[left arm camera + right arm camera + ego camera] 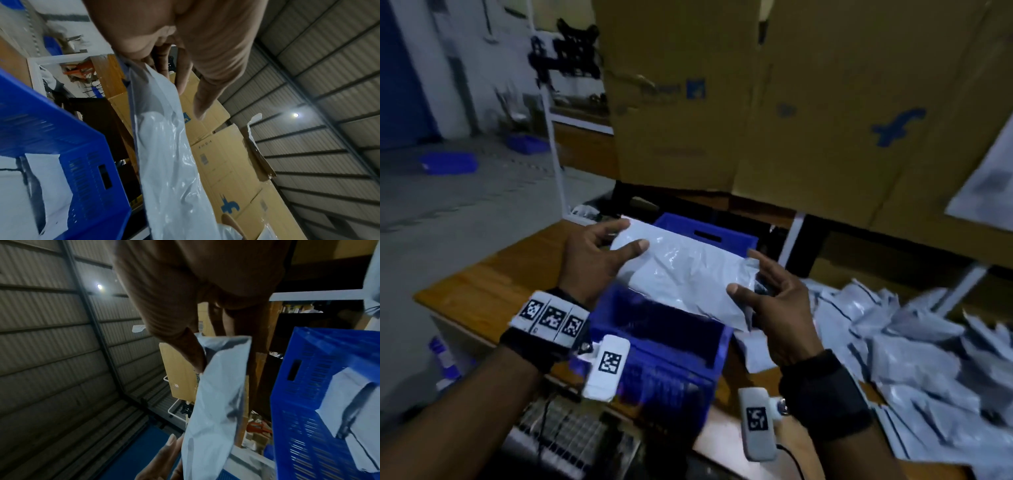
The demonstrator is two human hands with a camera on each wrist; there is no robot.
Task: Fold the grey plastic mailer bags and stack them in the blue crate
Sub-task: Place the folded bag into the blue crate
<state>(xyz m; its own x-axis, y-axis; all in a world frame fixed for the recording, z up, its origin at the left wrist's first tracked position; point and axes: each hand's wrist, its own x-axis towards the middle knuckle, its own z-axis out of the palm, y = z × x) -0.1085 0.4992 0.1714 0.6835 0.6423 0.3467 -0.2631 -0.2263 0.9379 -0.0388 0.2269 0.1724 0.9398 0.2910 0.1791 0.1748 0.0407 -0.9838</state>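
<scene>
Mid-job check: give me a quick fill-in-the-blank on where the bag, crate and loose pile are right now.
1. Both the left hand and the right hand hold one grey mailer bag above the ____ crate.
2. The loose pile of mailer bags lies on the table to the crate's ____ side.
3. Behind the crate stand large ____ boxes.
4. The crate already has ____ bags lying inside.

Missing words: blue; right; cardboard; grey
</scene>
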